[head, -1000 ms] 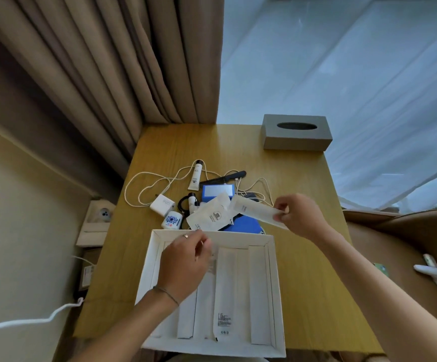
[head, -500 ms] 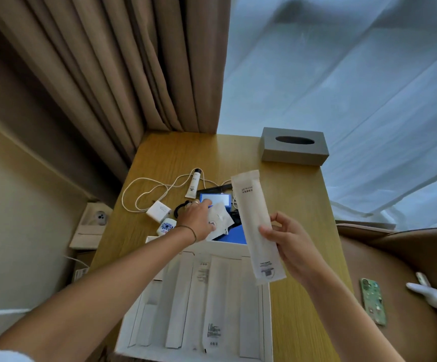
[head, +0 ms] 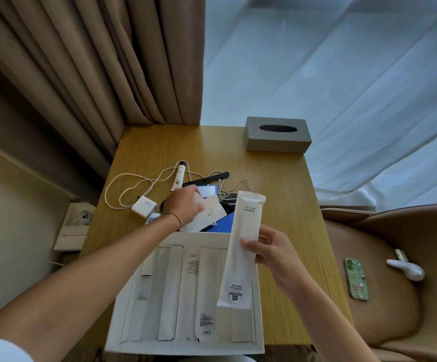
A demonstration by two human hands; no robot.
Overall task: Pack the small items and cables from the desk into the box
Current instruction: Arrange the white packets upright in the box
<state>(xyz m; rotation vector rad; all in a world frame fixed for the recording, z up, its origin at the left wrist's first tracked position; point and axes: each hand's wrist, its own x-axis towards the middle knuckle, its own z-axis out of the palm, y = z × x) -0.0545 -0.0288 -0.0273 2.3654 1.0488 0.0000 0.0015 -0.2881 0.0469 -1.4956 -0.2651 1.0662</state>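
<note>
An open white box [head: 257, 347] sits at the desk's near edge with several long white sachets lying side by side in it. My right hand [head: 272, 253] holds another long white sachet [head: 240, 246] upright over the box's right side. My left hand [head: 184, 205] reaches past the box and rests on flat white packets [head: 212, 211] in the pile of small items. Beside them lie a white charger [head: 144, 205] with its looped white cable [head: 123, 184], a small white tube [head: 179, 175], a black stick-shaped item [head: 207, 178] and blue items [head: 225, 223].
A grey tissue box [head: 277, 134] stands at the desk's far right corner. Curtains hang behind the wooden desk [head: 285, 205]. On the brown seat at right lie a green phone [head: 357, 279] and a white object [head: 408, 270]. A wall socket [head: 77, 218] is left of the desk.
My left hand left the box and reached forward onto the white packets. My right hand lifted the long sachet, turned it upright and brought it over the box's right side.
</note>
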